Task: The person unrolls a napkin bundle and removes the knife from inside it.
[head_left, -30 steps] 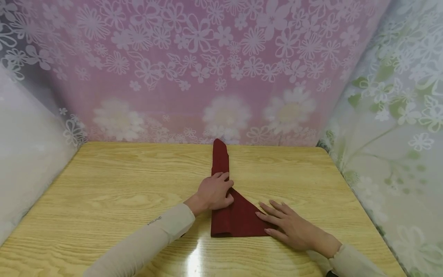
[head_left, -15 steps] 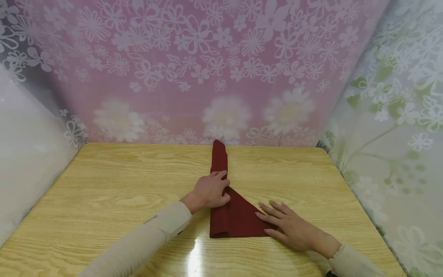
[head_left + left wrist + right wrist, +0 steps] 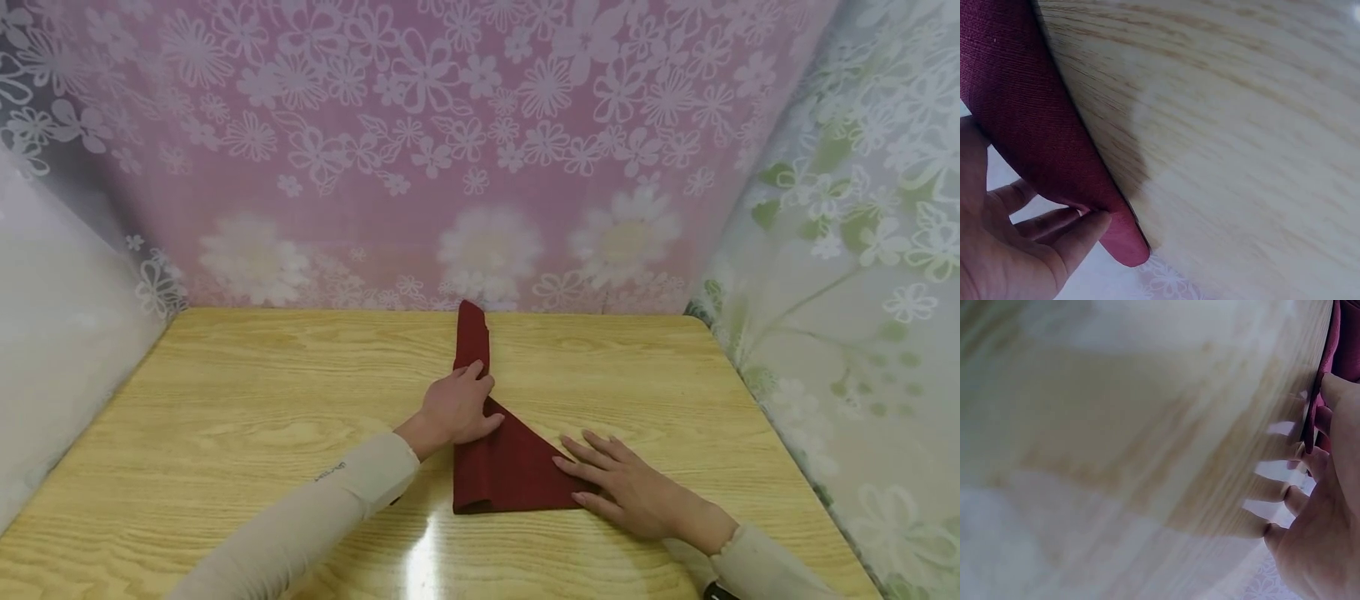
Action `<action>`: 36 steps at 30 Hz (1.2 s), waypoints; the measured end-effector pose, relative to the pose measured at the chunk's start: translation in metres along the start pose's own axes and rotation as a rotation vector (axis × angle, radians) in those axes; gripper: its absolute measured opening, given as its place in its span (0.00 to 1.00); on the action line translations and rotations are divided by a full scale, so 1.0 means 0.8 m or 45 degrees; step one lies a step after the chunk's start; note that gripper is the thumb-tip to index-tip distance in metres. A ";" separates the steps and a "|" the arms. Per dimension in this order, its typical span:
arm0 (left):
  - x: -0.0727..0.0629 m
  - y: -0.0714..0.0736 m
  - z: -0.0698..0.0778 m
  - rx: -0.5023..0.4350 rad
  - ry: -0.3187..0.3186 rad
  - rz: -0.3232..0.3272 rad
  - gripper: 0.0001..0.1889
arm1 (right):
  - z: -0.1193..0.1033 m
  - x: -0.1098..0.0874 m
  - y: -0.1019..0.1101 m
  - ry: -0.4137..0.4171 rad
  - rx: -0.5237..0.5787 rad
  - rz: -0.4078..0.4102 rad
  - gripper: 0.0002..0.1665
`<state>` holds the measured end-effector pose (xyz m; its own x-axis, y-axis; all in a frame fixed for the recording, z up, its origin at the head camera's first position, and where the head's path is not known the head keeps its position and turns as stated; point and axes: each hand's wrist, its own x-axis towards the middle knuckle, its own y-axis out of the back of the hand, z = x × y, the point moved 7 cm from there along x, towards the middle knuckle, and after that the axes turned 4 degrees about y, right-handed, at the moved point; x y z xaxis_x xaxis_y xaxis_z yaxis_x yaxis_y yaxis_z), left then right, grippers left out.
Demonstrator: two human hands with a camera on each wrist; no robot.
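Note:
A dark red cloth point(image 3: 528, 467), partly folded, lies flat on the wooden table in the head view. Its long narrow folded strip point(image 3: 471, 333) points toward the far edge, and a triangular part spreads right. My left hand point(image 3: 459, 406) rests across the strip's middle, thumb stretched toward the triangle. In the left wrist view, the left fingers point(image 3: 1082, 240) touch the cloth along its edge. My right hand point(image 3: 637, 492) is palm down with spread fingers, fingertips pressing the triangle's right corner. In the right wrist view, the fingers point(image 3: 1297, 500) reach onto the table beside the cloth's edge.
The light wooden table point(image 3: 262, 375) ends at a pink floral backdrop point(image 3: 360, 167). Floral sheets also hang at the left and right point(image 3: 847, 375). A bright reflection shows on the near tabletop.
My left hand and the folded strip have shifted slightly left. The left thumb, bent earlier, now stretches out to the right. My right hand has stayed in place.

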<state>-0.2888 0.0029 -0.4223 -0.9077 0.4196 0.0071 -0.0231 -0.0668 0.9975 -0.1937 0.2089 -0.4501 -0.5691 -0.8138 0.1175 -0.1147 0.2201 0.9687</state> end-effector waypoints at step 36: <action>-0.023 0.014 -0.041 -0.001 -0.007 0.052 0.21 | 0.000 0.000 -0.001 0.024 0.003 0.011 0.29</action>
<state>-0.2861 -0.0354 -0.4135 -0.9054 0.4218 0.0480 0.0134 -0.0845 0.9963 -0.1940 0.2088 -0.4508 -0.5548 -0.8218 0.1297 -0.1118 0.2281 0.9672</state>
